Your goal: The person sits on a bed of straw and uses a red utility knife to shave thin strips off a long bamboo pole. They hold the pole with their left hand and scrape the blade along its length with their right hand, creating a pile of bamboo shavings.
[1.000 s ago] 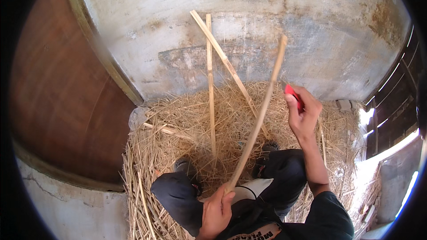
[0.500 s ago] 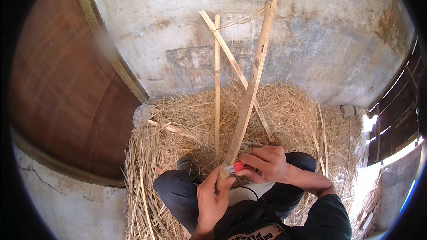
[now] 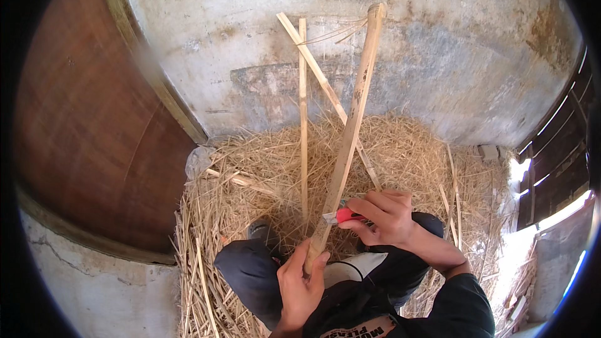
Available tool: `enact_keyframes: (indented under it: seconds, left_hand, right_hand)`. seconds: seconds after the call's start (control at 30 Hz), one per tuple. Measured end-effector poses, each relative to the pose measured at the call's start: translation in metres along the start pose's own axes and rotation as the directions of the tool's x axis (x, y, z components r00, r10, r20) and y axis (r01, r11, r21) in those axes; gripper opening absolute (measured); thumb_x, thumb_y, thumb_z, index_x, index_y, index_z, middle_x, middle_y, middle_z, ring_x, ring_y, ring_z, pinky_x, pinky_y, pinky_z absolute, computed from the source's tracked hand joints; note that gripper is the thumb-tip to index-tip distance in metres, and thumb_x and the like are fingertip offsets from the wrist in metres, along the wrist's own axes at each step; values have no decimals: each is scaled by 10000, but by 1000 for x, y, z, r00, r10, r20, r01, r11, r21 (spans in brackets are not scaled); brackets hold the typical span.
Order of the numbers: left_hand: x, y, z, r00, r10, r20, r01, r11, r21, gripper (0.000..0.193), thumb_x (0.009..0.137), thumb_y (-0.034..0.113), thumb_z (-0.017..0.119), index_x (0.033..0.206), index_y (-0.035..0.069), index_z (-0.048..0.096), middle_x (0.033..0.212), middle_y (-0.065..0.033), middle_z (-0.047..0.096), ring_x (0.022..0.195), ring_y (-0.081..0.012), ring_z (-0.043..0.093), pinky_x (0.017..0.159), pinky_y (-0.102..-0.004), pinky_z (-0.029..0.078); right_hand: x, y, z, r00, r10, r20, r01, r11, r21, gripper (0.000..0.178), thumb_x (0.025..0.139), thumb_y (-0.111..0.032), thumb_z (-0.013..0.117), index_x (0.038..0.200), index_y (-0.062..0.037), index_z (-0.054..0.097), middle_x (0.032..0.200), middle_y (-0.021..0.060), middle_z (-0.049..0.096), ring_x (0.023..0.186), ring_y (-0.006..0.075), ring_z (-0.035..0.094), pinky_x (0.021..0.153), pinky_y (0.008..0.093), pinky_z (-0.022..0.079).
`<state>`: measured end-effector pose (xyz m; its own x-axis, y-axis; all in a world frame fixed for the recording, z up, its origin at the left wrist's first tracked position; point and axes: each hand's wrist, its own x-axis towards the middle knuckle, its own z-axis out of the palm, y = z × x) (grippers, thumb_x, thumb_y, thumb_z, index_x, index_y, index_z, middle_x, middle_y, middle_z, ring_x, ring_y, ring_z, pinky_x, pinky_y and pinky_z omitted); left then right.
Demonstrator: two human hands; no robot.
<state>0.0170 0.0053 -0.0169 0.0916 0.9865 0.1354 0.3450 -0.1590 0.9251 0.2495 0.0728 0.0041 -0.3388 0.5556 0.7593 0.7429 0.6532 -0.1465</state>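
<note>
A long pale strip of bamboo (image 3: 355, 112) slants upward from my lap toward the wall, with dark specks on its face. My left hand (image 3: 300, 285) is closed around its lower end, thumb along the side. In my right hand (image 3: 385, 216) is a red utility knife (image 3: 349, 215), gripped by the handle. Its short metal blade lies against the strip, a little above my left hand. Fine fibres trail leftward from the strip's top end.
Two thinner bamboo sticks, one upright (image 3: 303, 100) and one slanting (image 3: 328, 91), lean at the stained wall (image 3: 451, 62). Straw (image 3: 407, 150) covers the floor around my bent legs. A brown panel (image 3: 94, 119) stands at left, dark slats (image 3: 560, 144) at right.
The knife and my right hand have moved up the strip, away from my left hand. The strip's top has shifted slightly left and down. My left hand still grips the lower end.
</note>
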Motion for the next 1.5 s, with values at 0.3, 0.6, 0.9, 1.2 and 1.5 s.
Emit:
enact_keyframes:
  seconds: [0.3,0.6,0.9,1.2,1.5]
  left_hand:
    - [-15,-3,-3,999,-41,7,41,999,-10,284,1039,128,720,1272,-31,693,828,-155,714,695,-169,665,646,-326,522]
    - [-56,-28,-26,968,-94,232,100,995,-13,296,1052,176,693,1284,-7,690,1027,-216,768,929,-322,765,825,-403,580]
    - [-19,-34,-21,961,-165,221,186,979,-81,285,1072,191,680,1285,4,714,773,-79,682,662,-106,559,609,-290,450]
    - [-7,-13,-7,998,38,-40,-38,999,-9,377,967,79,800,1285,-80,677,949,-214,759,773,-226,736,691,-330,567]
    - [-9,3,-5,995,49,-84,-49,999,2,375,963,79,803,1272,-83,667,983,-238,760,830,-270,770,734,-349,588]
  right_hand:
    - [0,15,1,989,115,-94,-116,993,-4,241,909,-336,857,970,-107,811,673,9,644,540,160,622,488,307,464]
    - [18,109,-44,793,537,-287,-525,842,125,261,1039,-272,719,1058,-22,793,713,42,687,578,108,549,533,288,406]
    - [-7,0,7,992,101,80,-112,983,146,284,878,-347,868,1037,-127,784,751,15,659,532,187,628,488,328,492]
    - [-14,-21,12,996,-2,92,-11,990,138,349,852,-392,883,1050,-133,759,713,-12,584,501,175,586,469,322,458]
    - [-11,-23,9,999,-26,27,23,996,91,346,843,-413,884,1027,-144,765,695,-25,561,501,151,578,464,301,434]
